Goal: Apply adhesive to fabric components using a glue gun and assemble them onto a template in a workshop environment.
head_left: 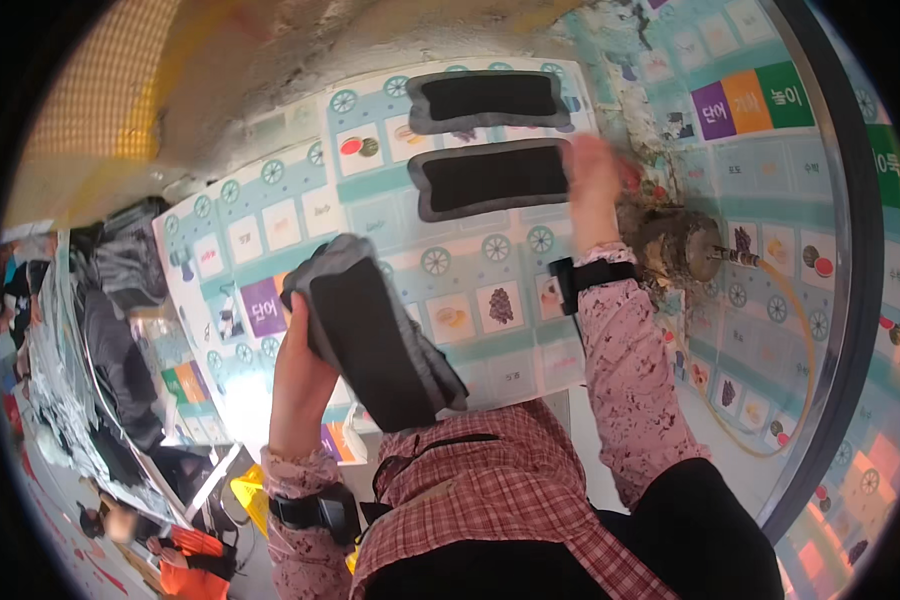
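Observation:
My left hand is closed around a stack of black rectangular pads with uneven grey edges, tilted in front of my apron. Two similar pads lie flat on the printed worktop: an upper black pad and, just nearer to me, a lower black pad. At the right end of the lower pad is my right hand. Motion smears its fingers, so whether it grips the pad or only touches it does not show. What the pads are for cannot be made out.
Right of the worktop sits a dirty round metal machine part with a yellowish hose. A dark frame edge curves along the right. Further dark grey pieces are piled at left. A person in orange is at lower left.

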Action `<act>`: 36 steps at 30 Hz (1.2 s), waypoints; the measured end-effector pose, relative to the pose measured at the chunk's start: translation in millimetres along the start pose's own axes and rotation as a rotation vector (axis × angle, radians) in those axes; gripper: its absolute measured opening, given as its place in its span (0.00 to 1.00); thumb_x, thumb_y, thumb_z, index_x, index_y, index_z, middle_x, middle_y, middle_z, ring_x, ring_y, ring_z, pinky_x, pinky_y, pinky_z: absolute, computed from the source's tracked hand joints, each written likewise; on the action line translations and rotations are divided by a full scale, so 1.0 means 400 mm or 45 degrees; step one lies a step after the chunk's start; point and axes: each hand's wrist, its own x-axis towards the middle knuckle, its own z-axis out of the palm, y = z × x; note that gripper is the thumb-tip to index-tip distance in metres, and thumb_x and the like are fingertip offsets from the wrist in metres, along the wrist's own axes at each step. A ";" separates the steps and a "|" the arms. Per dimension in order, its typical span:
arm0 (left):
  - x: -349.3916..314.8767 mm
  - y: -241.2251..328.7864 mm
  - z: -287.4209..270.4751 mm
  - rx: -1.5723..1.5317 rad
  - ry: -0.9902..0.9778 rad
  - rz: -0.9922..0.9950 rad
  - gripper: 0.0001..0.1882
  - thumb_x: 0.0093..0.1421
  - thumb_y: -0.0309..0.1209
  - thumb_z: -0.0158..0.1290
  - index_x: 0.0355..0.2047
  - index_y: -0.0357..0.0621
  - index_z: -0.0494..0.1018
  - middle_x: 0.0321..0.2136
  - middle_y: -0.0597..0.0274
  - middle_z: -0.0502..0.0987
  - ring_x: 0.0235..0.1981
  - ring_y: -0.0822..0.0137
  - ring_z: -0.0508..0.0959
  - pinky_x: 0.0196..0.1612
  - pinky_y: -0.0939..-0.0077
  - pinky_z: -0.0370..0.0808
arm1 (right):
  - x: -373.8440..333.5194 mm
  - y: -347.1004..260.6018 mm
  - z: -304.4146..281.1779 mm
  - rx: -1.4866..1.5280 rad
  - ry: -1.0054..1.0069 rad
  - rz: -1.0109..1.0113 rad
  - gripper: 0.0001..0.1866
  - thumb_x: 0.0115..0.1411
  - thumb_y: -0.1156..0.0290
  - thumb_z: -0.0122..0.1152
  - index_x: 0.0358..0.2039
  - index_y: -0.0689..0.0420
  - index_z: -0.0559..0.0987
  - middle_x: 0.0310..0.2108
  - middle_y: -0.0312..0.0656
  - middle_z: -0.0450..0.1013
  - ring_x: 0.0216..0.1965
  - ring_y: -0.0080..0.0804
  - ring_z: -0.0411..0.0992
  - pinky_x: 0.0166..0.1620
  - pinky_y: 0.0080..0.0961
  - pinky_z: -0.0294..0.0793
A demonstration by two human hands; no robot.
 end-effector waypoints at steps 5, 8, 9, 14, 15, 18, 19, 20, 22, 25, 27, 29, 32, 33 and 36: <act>-0.002 -0.010 0.026 0.072 0.044 0.038 0.24 0.66 0.42 0.37 0.55 0.38 0.61 0.51 0.59 0.68 0.52 0.67 0.69 0.54 0.72 0.66 | -0.221 -0.141 0.122 -0.745 -0.646 -0.256 0.18 0.59 0.62 0.52 0.45 0.61 0.71 0.39 0.38 0.69 0.40 0.26 0.67 0.44 0.24 0.67; -0.022 -0.014 0.085 0.174 -0.009 0.047 0.23 0.67 0.42 0.36 0.54 0.37 0.61 0.50 0.60 0.69 0.51 0.68 0.70 0.52 0.72 0.67 | -0.427 -0.170 0.190 -0.647 -1.014 -0.027 0.16 0.57 0.66 0.55 0.44 0.60 0.72 0.41 0.40 0.69 0.41 0.32 0.68 0.45 0.25 0.67; -0.024 -0.015 0.085 0.206 -0.058 0.010 0.23 0.67 0.41 0.36 0.54 0.37 0.61 0.50 0.60 0.69 0.50 0.68 0.70 0.52 0.72 0.68 | -0.471 -0.184 0.210 -0.940 -1.023 -0.347 0.15 0.57 0.68 0.56 0.44 0.59 0.72 0.40 0.41 0.69 0.42 0.31 0.68 0.44 0.24 0.67; -0.052 -0.018 0.072 0.212 -0.158 -0.042 0.21 0.67 0.40 0.35 0.53 0.38 0.62 0.48 0.61 0.70 0.49 0.69 0.71 0.49 0.73 0.69 | -0.551 -0.203 0.191 -1.585 -1.007 -1.058 0.16 0.54 0.73 0.60 0.44 0.57 0.73 0.38 0.44 0.68 0.40 0.31 0.68 0.38 0.24 0.68; -0.058 -0.018 0.070 0.234 -0.131 -0.042 0.21 0.67 0.40 0.35 0.53 0.37 0.62 0.48 0.60 0.70 0.49 0.69 0.71 0.49 0.72 0.69 | -0.563 -0.201 0.187 -1.404 -1.009 -0.799 0.16 0.54 0.73 0.59 0.44 0.58 0.73 0.38 0.43 0.67 0.38 0.30 0.68 0.37 0.25 0.67; -0.066 -0.020 0.042 0.291 -0.094 0.018 0.22 0.67 0.41 0.36 0.52 0.37 0.62 0.48 0.58 0.70 0.48 0.68 0.72 0.48 0.72 0.70 | -0.615 -0.254 0.186 -1.109 -0.986 -0.441 0.15 0.55 0.73 0.58 0.44 0.59 0.72 0.36 0.42 0.66 0.35 0.29 0.69 0.35 0.24 0.67; -0.068 -0.025 0.029 0.326 -0.073 0.086 0.22 0.67 0.41 0.36 0.52 0.36 0.62 0.48 0.57 0.70 0.48 0.67 0.72 0.48 0.72 0.70 | -0.641 -0.276 0.184 -0.990 -0.980 -0.334 0.14 0.56 0.72 0.57 0.43 0.60 0.72 0.34 0.41 0.66 0.33 0.28 0.69 0.35 0.24 0.67; -0.074 -0.029 0.017 0.327 -0.086 0.077 0.22 0.67 0.41 0.36 0.52 0.36 0.62 0.48 0.57 0.70 0.48 0.67 0.72 0.48 0.72 0.70 | -0.670 -0.271 0.181 -1.023 -1.027 -0.405 0.14 0.56 0.72 0.57 0.43 0.60 0.72 0.33 0.40 0.66 0.32 0.28 0.69 0.34 0.25 0.67; -0.076 -0.044 0.003 0.363 0.086 0.144 0.23 0.66 0.41 0.37 0.52 0.35 0.62 0.47 0.56 0.70 0.47 0.65 0.72 0.48 0.73 0.70 | -0.729 -0.257 0.180 -1.084 -1.040 -0.489 0.13 0.57 0.71 0.56 0.43 0.61 0.72 0.32 0.39 0.65 0.31 0.27 0.69 0.34 0.25 0.68; -0.028 -0.092 -0.101 0.183 -0.076 0.155 0.22 0.66 0.41 0.38 0.51 0.35 0.63 0.46 0.56 0.71 0.46 0.65 0.72 0.47 0.73 0.70 | -0.786 -0.250 0.186 -1.435 -1.365 -0.534 0.15 0.56 0.69 0.59 0.43 0.61 0.73 0.34 0.41 0.69 0.35 0.26 0.70 0.36 0.26 0.69; 0.009 -0.069 -0.168 0.256 0.137 0.292 0.22 0.66 0.40 0.39 0.51 0.34 0.63 0.46 0.56 0.71 0.47 0.65 0.71 0.51 0.71 0.66 | -0.793 -0.294 0.179 -1.172 -0.977 -0.122 0.18 0.53 0.67 0.63 0.42 0.63 0.74 0.35 0.43 0.74 0.37 0.27 0.72 0.37 0.24 0.71; -0.048 0.011 -0.186 0.581 0.038 0.606 0.23 0.66 0.41 0.38 0.52 0.34 0.63 0.47 0.56 0.70 0.49 0.63 0.70 0.54 0.68 0.65 | -0.696 -0.266 0.075 -0.900 -0.452 0.097 0.20 0.51 0.66 0.66 0.41 0.65 0.75 0.34 0.41 0.75 0.35 0.25 0.74 0.38 0.22 0.74; -0.017 0.160 -0.361 0.110 0.067 0.447 0.22 0.66 0.43 0.38 0.53 0.41 0.63 0.40 0.58 0.73 0.42 0.63 0.74 0.48 0.68 0.71 | -0.562 -0.221 0.008 -0.624 -0.073 0.309 0.20 0.52 0.67 0.65 0.45 0.58 0.73 0.38 0.34 0.73 0.35 0.23 0.71 0.32 0.19 0.71; -0.053 0.172 -0.300 0.136 0.212 0.582 0.21 0.66 0.43 0.38 0.51 0.42 0.64 0.30 0.64 0.73 0.29 0.72 0.74 0.33 0.78 0.74 | -0.525 -0.189 -0.018 -0.630 -0.065 0.310 0.20 0.52 0.67 0.65 0.45 0.58 0.73 0.38 0.34 0.73 0.35 0.23 0.71 0.32 0.19 0.71; -0.115 0.163 -0.253 0.595 -0.097 0.465 0.21 0.66 0.43 0.37 0.49 0.40 0.66 0.21 0.73 0.65 0.14 0.83 0.59 0.15 0.90 0.56 | -0.432 -0.083 -0.068 -0.427 0.006 0.308 0.18 0.52 0.67 0.65 0.43 0.57 0.74 0.38 0.34 0.73 0.36 0.22 0.70 0.32 0.19 0.71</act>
